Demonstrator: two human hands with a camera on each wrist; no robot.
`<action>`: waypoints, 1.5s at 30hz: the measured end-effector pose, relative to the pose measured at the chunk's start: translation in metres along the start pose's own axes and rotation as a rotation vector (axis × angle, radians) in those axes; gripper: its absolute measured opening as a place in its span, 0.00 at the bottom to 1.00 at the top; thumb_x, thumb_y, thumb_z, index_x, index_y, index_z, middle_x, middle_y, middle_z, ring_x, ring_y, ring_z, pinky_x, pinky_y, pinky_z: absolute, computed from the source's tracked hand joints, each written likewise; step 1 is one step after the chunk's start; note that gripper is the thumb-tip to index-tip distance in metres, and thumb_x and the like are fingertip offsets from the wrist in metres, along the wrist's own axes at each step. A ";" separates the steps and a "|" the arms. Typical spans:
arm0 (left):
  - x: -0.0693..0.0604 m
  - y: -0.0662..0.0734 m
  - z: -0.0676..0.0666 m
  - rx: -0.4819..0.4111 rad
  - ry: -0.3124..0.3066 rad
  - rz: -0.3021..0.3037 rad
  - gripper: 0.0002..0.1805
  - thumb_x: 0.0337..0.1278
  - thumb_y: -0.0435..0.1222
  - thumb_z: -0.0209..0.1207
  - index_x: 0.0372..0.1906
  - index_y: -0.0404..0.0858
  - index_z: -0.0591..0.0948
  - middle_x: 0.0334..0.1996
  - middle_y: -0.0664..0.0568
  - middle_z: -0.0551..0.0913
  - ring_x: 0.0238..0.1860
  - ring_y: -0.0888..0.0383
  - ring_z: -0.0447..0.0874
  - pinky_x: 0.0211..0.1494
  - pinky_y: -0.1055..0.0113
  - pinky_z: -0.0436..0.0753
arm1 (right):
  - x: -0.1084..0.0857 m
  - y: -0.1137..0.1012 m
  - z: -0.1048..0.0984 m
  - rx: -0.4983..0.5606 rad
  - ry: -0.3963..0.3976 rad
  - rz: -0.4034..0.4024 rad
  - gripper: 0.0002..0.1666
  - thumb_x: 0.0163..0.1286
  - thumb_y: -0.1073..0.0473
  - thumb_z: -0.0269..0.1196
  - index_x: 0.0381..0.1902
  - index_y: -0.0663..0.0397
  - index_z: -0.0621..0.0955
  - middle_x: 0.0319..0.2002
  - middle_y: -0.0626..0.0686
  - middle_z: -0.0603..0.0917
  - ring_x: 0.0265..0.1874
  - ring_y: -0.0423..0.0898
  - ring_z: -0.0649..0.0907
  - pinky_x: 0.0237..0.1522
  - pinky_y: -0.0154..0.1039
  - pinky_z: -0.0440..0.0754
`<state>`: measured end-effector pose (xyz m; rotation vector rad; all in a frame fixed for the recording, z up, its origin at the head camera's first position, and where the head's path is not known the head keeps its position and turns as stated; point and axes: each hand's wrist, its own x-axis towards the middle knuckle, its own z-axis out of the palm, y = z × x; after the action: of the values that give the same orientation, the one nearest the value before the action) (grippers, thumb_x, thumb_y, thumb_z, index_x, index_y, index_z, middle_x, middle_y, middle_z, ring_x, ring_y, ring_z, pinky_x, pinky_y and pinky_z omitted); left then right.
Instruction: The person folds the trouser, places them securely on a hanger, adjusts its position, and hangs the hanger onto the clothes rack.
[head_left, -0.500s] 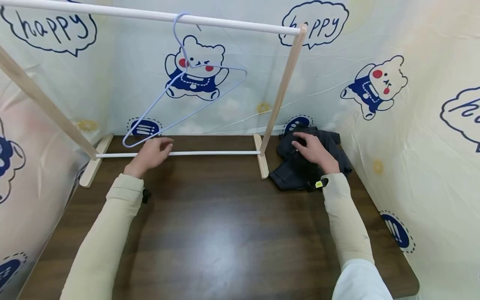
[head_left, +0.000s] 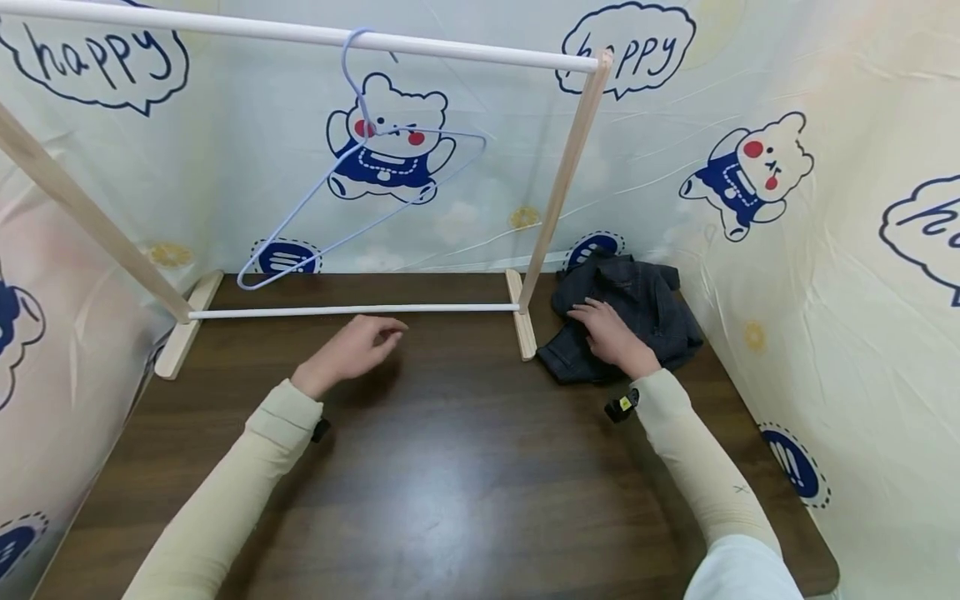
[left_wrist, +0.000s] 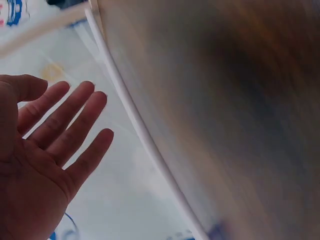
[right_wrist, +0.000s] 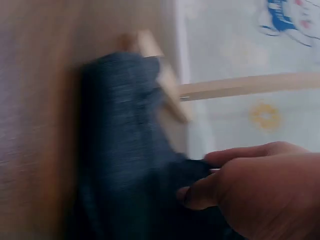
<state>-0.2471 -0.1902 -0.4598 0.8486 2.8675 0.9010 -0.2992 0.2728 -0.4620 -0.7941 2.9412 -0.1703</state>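
A dark blue denim garment [head_left: 647,302] lies bunched at the back right of the table. My right hand [head_left: 611,337] is over its near left side; in the right wrist view the thumb and fingers [right_wrist: 240,152] pinch a fold of the denim [right_wrist: 127,130]. My left hand [head_left: 352,354] hovers above the table in front of the rack's lower bar and holds nothing. Its fingers [left_wrist: 82,122] are spread and fairly straight in the left wrist view. A pale blue wire hanger [head_left: 300,208] hangs by its hook from the rack's top bar [head_left: 465,48], at an angle.
The rack has wooden side posts [head_left: 566,179], flat wooden feet [head_left: 180,333] and a white lower bar [head_left: 420,308]. Its right foot stands just left of the garment. Printed curtains [head_left: 480,225] surround the brown table [head_left: 435,483] at the back and sides.
My left hand has moved right and nearer, away from the hanger's lower corner. My right hand has shifted slightly left and down onto the garment, and its fingers have closed on the cloth.
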 end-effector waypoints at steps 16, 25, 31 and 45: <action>-0.005 0.069 0.032 0.021 -0.053 0.161 0.13 0.71 0.33 0.59 0.54 0.34 0.85 0.49 0.45 0.88 0.49 0.53 0.88 0.53 0.53 0.85 | -0.009 0.000 -0.011 -0.168 0.137 0.042 0.10 0.58 0.68 0.75 0.39 0.56 0.88 0.41 0.57 0.85 0.44 0.57 0.76 0.54 0.58 0.72; -0.004 0.084 0.047 -0.028 -0.019 0.213 0.14 0.72 0.34 0.58 0.57 0.38 0.85 0.54 0.49 0.86 0.56 0.53 0.84 0.60 0.54 0.82 | -0.025 -0.012 -0.044 0.109 0.200 -0.044 0.08 0.62 0.68 0.73 0.39 0.57 0.86 0.41 0.56 0.83 0.44 0.54 0.74 0.49 0.50 0.78; 0.012 0.101 0.057 -0.099 0.015 0.209 0.19 0.72 0.34 0.58 0.64 0.39 0.80 0.63 0.46 0.80 0.66 0.50 0.76 0.67 0.51 0.77 | -0.030 -0.032 -0.062 0.247 0.213 -0.125 0.09 0.64 0.68 0.72 0.41 0.57 0.84 0.42 0.55 0.84 0.46 0.53 0.78 0.53 0.52 0.79; 0.064 0.126 0.097 -0.147 0.013 0.148 0.36 0.69 0.40 0.64 0.75 0.34 0.65 0.75 0.40 0.65 0.76 0.45 0.62 0.76 0.51 0.66 | -0.044 -0.070 -0.054 0.323 0.156 -0.261 0.11 0.61 0.69 0.74 0.40 0.53 0.88 0.40 0.50 0.88 0.40 0.46 0.86 0.46 0.46 0.86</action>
<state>-0.2228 -0.0210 -0.4642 1.0520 2.7361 1.1200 -0.2326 0.2394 -0.3967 -1.1490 2.8218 -0.7347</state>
